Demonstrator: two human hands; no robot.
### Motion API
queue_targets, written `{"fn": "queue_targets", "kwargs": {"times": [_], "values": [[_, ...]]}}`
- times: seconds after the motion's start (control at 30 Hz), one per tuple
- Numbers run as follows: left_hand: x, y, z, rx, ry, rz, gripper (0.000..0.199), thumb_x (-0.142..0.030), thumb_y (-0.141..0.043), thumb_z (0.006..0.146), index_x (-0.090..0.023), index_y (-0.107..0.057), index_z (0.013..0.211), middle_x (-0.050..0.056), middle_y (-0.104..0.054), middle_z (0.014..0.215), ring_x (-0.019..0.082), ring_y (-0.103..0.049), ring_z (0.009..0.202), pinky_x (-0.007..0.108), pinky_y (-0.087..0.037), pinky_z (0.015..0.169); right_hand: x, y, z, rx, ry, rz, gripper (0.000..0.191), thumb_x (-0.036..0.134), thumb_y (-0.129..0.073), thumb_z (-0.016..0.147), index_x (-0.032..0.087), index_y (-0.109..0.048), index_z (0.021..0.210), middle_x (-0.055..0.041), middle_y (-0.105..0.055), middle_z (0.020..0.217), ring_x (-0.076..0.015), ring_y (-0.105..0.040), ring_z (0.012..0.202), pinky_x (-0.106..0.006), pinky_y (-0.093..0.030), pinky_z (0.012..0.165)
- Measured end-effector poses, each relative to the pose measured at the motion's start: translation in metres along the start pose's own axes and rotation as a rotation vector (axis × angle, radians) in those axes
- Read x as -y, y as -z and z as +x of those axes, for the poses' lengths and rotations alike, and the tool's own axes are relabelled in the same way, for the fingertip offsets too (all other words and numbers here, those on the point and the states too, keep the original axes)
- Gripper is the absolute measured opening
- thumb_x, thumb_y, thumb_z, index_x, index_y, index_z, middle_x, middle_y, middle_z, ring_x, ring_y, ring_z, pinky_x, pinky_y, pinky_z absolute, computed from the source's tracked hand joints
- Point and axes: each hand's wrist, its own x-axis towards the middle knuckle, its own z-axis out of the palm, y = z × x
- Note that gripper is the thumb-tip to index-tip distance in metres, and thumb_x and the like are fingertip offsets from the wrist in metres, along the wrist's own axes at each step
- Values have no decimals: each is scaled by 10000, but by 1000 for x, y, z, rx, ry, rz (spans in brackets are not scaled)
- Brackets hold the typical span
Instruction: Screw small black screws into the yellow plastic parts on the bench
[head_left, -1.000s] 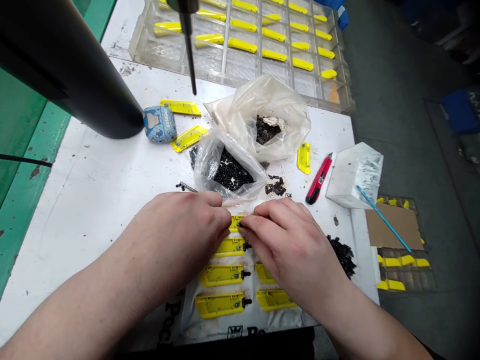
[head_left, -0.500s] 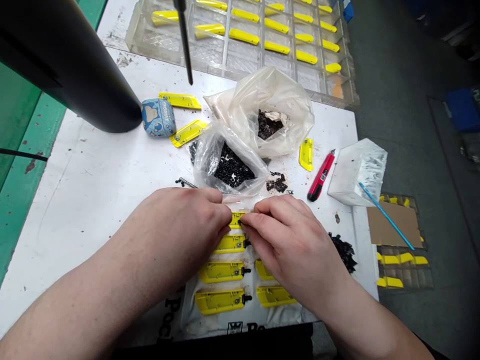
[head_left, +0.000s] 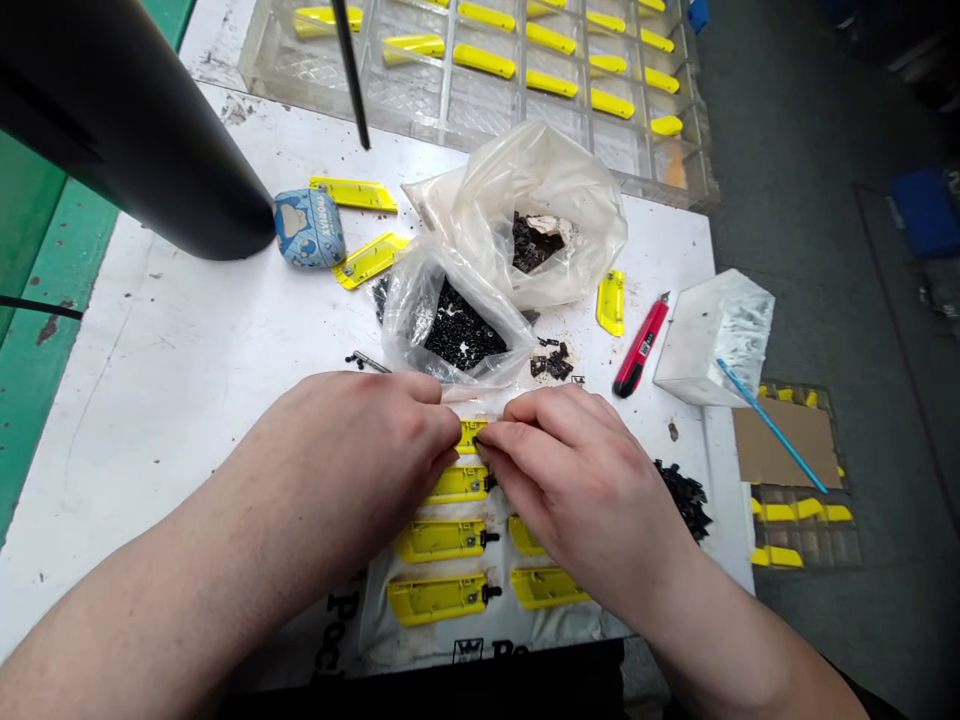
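Note:
My left hand (head_left: 367,440) is closed on the left end of a yellow plastic cover (head_left: 470,436), the farthest in a column of such covers. At its right end, my right hand (head_left: 574,460) pinches a small black part (head_left: 478,443), mostly hidden by the fingertips. Nearer to me lie more yellow covers (head_left: 439,598) with their hollow sides up, and black pieces stick out of their right ends. Two others (head_left: 551,588) are partly under my right hand. Just beyond my fingers stands an open plastic bag (head_left: 405,330) of tiny black parts.
Behind it is a second bag (head_left: 592,240) with dark metal-looking clips. A red utility knife (head_left: 643,345) and a white block (head_left: 686,345) lie to the right, near a black pile (head_left: 682,500). A screwdriver shaft (head_left: 352,80) hangs before a divided tray (head_left: 480,115). A dark cylinder (head_left: 187,160) rises at left.
The whole view has shifted slightly up and left. Both hands keep almost the same grip on the cover and the black part.

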Motion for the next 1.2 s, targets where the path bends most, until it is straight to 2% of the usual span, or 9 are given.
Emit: {"fn": "queue_targets", "kwargs": {"times": [0.53, 0.8, 1.03, 1.2], "values": [[-1, -1, -2, 19, 3, 6, 201, -65, -697, 773, -254, -752, 813, 24, -677, 824, 212, -570, 632, 366, -245, 573, 0, 0, 0, 0, 7, -3, 77, 116, -727, 1052, 134, -801, 1060, -69, -701, 1057, -264, -638, 983, -441, -515, 899], [-4, 6, 0, 94, 41, 15, 198, -60, -728, 794, -245, -770, 851, 14, -682, 843, 193, -627, 682, 342, -295, 572, 0, 0, 1, 15, -5, -2, 87, 119, -719, 1058, 137, -804, 1048, -69, -697, 1061, -264, -636, 992, -435, -517, 913], [-2, 4, 1, 83, 30, 30, 230, -43, -753, 734, -248, -764, 839, -3, -675, 835, 185, -613, 652, 333, -326, 571, 0, 1, 1, 18, -2, -5, 100, 130, -706, 1070, 136, -805, 1054, -72, -693, 1057, -261, -626, 985, -435, -517, 899], [-5, 8, 2, 110, 42, 18, 198, -54, -741, 776, -242, -769, 832, 9, -681, 838, 177, -619, 652, 319, -338, 565, 0, 1, 1, 19, -2, -4, 106, 131, -701, 1073, 137, -805, 1051, -70, -691, 1056, -259, -622, 980, -435, -515, 888]]}}
